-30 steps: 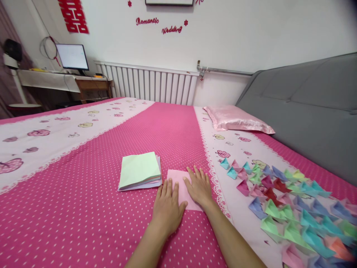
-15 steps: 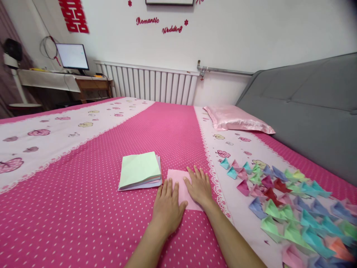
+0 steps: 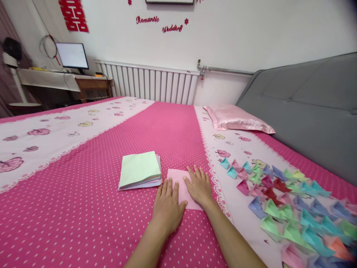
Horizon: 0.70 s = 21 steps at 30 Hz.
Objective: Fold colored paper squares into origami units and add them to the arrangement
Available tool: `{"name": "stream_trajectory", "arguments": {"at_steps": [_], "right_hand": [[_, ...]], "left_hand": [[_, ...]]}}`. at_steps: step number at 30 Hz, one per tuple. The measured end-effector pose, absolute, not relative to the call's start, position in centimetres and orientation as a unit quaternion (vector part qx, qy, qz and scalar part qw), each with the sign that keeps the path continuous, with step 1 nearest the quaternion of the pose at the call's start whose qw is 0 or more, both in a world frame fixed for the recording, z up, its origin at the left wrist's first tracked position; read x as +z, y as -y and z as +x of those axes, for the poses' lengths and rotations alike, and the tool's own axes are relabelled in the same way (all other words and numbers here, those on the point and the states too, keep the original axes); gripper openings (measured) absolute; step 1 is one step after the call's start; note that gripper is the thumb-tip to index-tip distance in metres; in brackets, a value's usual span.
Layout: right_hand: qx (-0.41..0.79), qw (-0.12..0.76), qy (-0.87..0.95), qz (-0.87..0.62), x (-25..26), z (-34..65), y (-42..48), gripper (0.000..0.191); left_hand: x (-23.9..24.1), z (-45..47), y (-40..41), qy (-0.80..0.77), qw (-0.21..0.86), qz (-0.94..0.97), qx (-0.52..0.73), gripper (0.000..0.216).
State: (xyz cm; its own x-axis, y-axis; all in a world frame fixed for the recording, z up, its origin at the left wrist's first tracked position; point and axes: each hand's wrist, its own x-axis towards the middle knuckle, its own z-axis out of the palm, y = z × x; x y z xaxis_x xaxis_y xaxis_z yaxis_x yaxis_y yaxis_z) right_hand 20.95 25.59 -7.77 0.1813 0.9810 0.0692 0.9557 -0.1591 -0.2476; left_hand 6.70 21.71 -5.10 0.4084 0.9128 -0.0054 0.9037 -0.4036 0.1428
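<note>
A pink square sheet of paper [image 3: 182,191] lies flat on the bed. Over its left part rests my left hand [image 3: 167,203], palm down with the fingers stretched out. My right hand [image 3: 199,188] lies on the right part of the sheet, fingers spread and also flat. Both hands partly cover the paper, so its side edges are hidden. Just left of my left hand sits a stack of coloured paper [image 3: 141,169], a pale green sheet on top and pink, orange and bluish edges showing below.
Many folded paper boats [image 3: 290,212] in several colours stand in rows at the right. Behind them are a pink pillow [image 3: 237,118] and a grey headboard [image 3: 306,108]. A radiator [image 3: 150,82] runs along the wall; a desk with a monitor [image 3: 71,56] is far left.
</note>
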Motion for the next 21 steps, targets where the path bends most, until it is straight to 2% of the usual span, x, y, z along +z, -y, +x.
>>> {"name": "stream_trajectory", "arguments": {"at_steps": [11, 21], "right_hand": [[0.057, 0.095, 0.634, -0.765, -7.43, 20.81, -25.55, 0.054], [0.054, 0.123, 0.635, -0.76, -7.93, 20.95, -25.71, 0.055]], "left_hand": [[-4.85, 6.74, -21.64, -0.543, 0.061, 0.837, 0.029, 0.061], [-4.59, 6.73, -21.6, -0.544, 0.073, 0.835, 0.027, 0.061]]}}
